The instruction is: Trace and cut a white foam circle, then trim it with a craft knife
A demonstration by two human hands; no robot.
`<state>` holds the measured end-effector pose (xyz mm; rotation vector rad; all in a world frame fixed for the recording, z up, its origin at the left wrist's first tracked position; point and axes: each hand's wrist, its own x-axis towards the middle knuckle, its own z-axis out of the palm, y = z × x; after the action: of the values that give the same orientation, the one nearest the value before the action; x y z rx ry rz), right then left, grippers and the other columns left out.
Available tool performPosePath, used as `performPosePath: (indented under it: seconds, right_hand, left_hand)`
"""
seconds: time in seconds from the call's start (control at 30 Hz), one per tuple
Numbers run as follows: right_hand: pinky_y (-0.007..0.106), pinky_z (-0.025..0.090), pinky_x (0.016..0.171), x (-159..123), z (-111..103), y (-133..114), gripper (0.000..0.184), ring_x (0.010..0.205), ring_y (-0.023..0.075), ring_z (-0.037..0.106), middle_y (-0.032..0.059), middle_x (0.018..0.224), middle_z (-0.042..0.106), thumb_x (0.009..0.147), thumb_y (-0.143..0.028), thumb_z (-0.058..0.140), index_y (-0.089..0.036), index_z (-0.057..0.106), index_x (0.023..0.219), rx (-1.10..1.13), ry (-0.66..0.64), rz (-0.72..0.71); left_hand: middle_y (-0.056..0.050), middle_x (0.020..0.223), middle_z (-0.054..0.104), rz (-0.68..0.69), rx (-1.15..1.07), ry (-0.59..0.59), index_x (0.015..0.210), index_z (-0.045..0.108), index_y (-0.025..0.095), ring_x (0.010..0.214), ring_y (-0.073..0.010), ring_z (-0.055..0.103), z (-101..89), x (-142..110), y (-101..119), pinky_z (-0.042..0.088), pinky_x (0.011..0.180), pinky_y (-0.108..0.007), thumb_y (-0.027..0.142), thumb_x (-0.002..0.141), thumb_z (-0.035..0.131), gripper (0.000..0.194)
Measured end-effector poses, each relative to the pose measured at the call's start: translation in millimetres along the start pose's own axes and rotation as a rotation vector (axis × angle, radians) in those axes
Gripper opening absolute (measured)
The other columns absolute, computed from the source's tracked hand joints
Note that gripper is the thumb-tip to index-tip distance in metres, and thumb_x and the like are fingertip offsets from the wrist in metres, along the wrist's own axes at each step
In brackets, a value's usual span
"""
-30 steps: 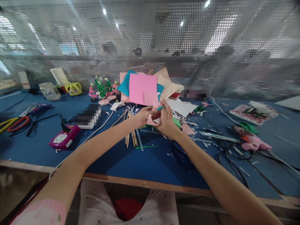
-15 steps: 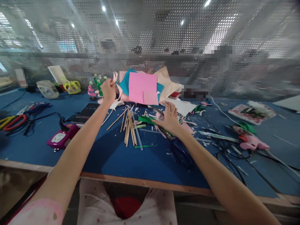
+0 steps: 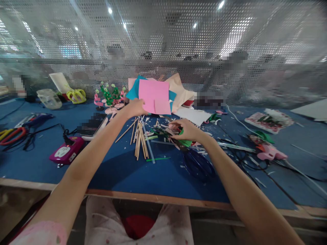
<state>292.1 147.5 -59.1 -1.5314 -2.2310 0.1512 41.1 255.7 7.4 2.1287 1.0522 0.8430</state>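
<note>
My left hand [image 3: 134,108] reaches far forward to the lower left corner of a pink paper sheet [image 3: 154,95] that leans on a pile of coloured paper. Its fingers are curled and what they grip is hidden. My right hand [image 3: 185,131] rests on the blue table [image 3: 122,173] among paper scraps, closed on a green paper scrap [image 3: 182,132]. Dark scissors with blue handles [image 3: 198,165] lie just under my right wrist. A bundle of thin wooden sticks [image 3: 140,137] lies between my two arms.
Small paper flower figures [image 3: 108,97] stand left of the pink sheet. A phone [image 3: 90,124], a purple socket block [image 3: 65,153] and red-handled scissors [image 3: 12,134] lie at the left. At the right are a pink glue gun [image 3: 270,154] and black cables. Perforated metal mesh closes the back.
My left hand carried a pale pink piece from the centre left to the flower figures, then swung right to the pink sheet. My right hand dropped onto the scraps and closed.
</note>
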Motion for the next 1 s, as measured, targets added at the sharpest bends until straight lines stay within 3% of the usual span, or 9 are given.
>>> performPosePath:
  seconds: [0.1,0.2,0.33,0.47,0.57,0.63,0.77,0.9,1.0]
  right_hand:
    - [0.037,0.048,0.079,1,3,-1,0.033,0.081,0.0232,0.063,0.0080,0.084,0.070,0.064,-0.033,0.064,-0.016,0.067,0.092,-0.002,0.013,0.049]
    - [0.033,0.050,0.067,2,5,-4,0.022,0.070,0.0205,0.063,0.0061,0.074,0.068,0.064,-0.028,0.062,-0.017,0.067,0.083,0.041,0.022,0.150]
    - [0.035,0.051,0.070,3,4,-4,0.024,0.071,0.0197,0.063,0.0059,0.077,0.068,0.066,-0.036,0.064,-0.018,0.066,0.083,0.204,0.211,0.185]
    - [0.037,0.051,0.072,6,3,-4,0.035,0.073,0.0181,0.061,0.0063,0.084,0.066,0.065,-0.044,0.065,-0.018,0.062,0.088,0.436,0.538,0.215]
    - [0.037,0.051,0.071,9,5,-10,0.041,0.072,0.0179,0.061,0.0042,0.081,0.065,0.058,-0.045,0.072,-0.020,0.057,0.086,0.640,0.663,0.245]
    - [0.038,0.052,0.073,11,9,-19,0.044,0.073,0.0183,0.062,0.0028,0.077,0.064,0.055,-0.045,0.075,-0.021,0.054,0.084,0.761,0.653,0.248]
    - [0.040,0.053,0.077,11,16,-38,0.047,0.076,0.0189,0.063,0.0022,0.076,0.065,0.050,-0.045,0.079,-0.021,0.054,0.083,0.867,0.547,0.200]
    - [0.041,0.053,0.080,9,13,-40,0.048,0.086,0.0204,0.064,0.0071,0.090,0.067,0.055,-0.049,0.075,-0.020,0.057,0.088,0.932,0.407,0.170]
    - [0.043,0.052,0.079,7,5,-25,0.044,0.088,0.0227,0.063,0.0099,0.093,0.067,0.062,-0.052,0.068,-0.018,0.057,0.088,0.740,0.439,0.206]
  left_hand:
    - [-0.005,0.089,0.062,0.219,-0.026,-0.258,0.078,0.065,0.018,0.096,-0.0236,0.055,32.5,-15,21,0.041,0.086,-0.025,0.007,0.042,0.079,0.040]
    - [0.002,0.066,0.058,0.251,-0.141,-0.434,0.063,0.062,0.020,0.069,-0.0169,0.054,61.8,-26,20,0.043,0.069,-0.020,-0.004,0.035,0.073,0.038]
    - [0.005,0.056,0.051,0.133,-0.188,-0.331,0.056,0.058,0.020,0.068,-0.0170,0.053,63.6,-22,5,0.042,0.069,-0.019,-0.012,0.032,0.068,0.041]
    - [0.004,0.052,0.045,0.023,-0.141,-0.284,0.053,0.058,0.019,0.089,-0.0238,0.056,39.5,-12,2,0.041,0.078,-0.021,-0.014,0.033,0.069,0.040]
    - [0.000,0.065,0.055,0.010,-0.208,-0.212,0.065,0.062,0.018,0.106,-0.0256,0.052,33.2,-13,11,0.041,0.081,-0.019,-0.013,0.033,0.070,0.045]
    - [-0.004,0.083,0.063,0.021,-0.363,-0.196,0.083,0.066,0.017,0.107,-0.0246,0.053,38.6,-18,20,0.042,0.080,-0.019,-0.014,0.035,0.069,0.058]
    - [-0.009,0.099,0.064,0.093,-0.577,-0.345,0.106,0.063,0.019,0.084,-0.0188,0.061,57.8,-28,33,0.045,0.071,-0.023,-0.010,0.046,0.067,0.067]
    - [-0.004,0.085,0.065,0.241,-0.327,-0.316,0.095,0.067,0.018,0.079,-0.0170,0.059,60.3,-20,27,0.045,0.071,-0.024,0.001,0.056,0.068,0.042]
    - [-0.002,0.070,0.062,0.157,-0.020,-0.172,0.075,0.065,0.016,0.077,-0.0185,0.059,42.1,-7,12,0.045,0.074,-0.027,0.008,0.062,0.069,0.016]
